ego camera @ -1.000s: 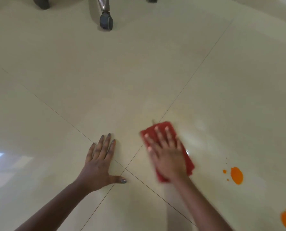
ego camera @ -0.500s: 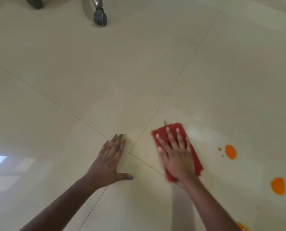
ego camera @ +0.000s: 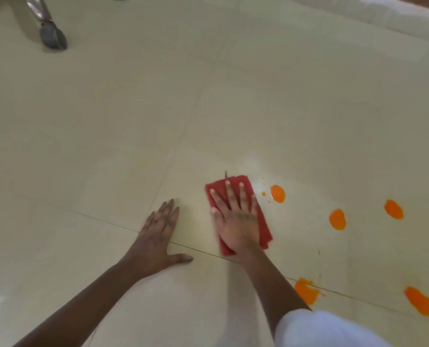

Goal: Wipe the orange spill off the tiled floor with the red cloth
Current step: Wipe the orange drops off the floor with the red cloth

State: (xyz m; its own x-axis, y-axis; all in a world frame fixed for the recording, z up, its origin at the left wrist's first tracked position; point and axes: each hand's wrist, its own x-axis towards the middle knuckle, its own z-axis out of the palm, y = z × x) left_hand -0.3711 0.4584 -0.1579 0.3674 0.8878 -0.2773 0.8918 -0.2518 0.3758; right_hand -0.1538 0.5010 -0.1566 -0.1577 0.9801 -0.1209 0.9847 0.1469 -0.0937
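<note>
**A:** What is the right hand doing?

**B:** The right hand [ego camera: 237, 221] has an open grip. Its fingers are straight and spread, and the palm presses flat on the red cloth [ego camera: 264, 231], which lies folded on the floor [ego camera: 108, 121].

**A:** And the left?

**B:** The left hand [ego camera: 158, 236] lies flat on bare tile just left of the cloth, fingers straight, thumb out, holding nothing.

**A:** Where is the spill?

**B:** The spill [ego camera: 337, 219] is in separate orange spots. The nearest spot [ego camera: 277, 194] sits just right of the cloth's far corner, not touching it. Two lie further right, and two lie nearer the person, one of them across a grout line.

**A:** Anything else?

**B:** A chair caster [ego camera: 52, 37] stands far left. A white garment [ego camera: 321, 329] shows at the near edge.
</note>
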